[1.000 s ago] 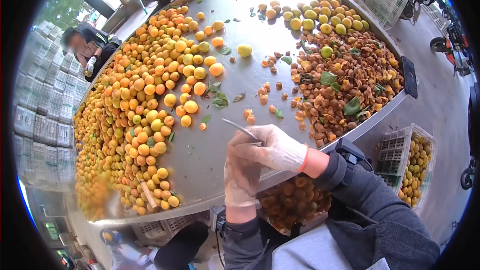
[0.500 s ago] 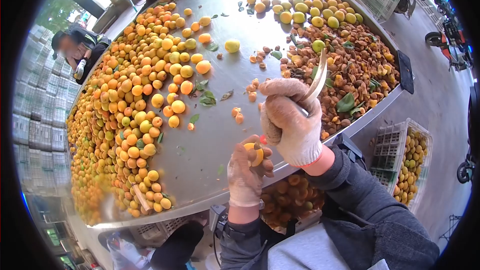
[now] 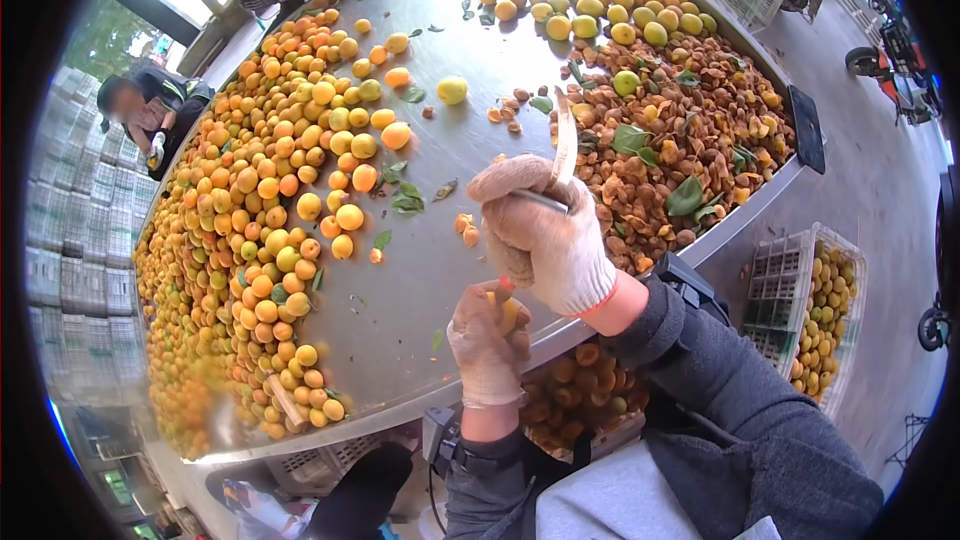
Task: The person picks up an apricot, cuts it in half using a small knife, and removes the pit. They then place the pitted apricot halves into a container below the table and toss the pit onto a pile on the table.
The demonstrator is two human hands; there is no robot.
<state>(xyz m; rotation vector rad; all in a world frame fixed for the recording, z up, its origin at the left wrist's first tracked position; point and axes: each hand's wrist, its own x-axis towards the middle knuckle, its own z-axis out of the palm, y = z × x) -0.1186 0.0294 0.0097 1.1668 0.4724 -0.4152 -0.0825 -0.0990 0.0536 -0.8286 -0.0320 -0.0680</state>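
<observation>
My left hand (image 3: 485,340), in a stained white glove, is closed around an orange-yellow apricot (image 3: 510,312), mostly hidden by the fingers. Just above it, my gloved right hand (image 3: 555,240) grips a slim tool with a curved, pale blade-like end (image 3: 565,135) pointing up past the knuckles. A red part of this tool (image 3: 505,286) shows under the fist, right at the apricot. Both hands are over the near edge of the metal table (image 3: 390,310). Below them stands a container of halved apricots (image 3: 580,390).
Whole apricots (image 3: 260,230) heap on the table's left side. Pits and scraps (image 3: 690,130) pile at right, with yellow-green apricots (image 3: 640,5) behind. A black phone-like slab (image 3: 806,130) lies on the right rim. A filled crate (image 3: 815,310) stands on the floor. People (image 3: 160,105) work across the table.
My right hand has moved left and slightly down, bringing the tool's red end onto the apricot. The curved end has swung more upright. My left fingers now cover more of the apricot.
</observation>
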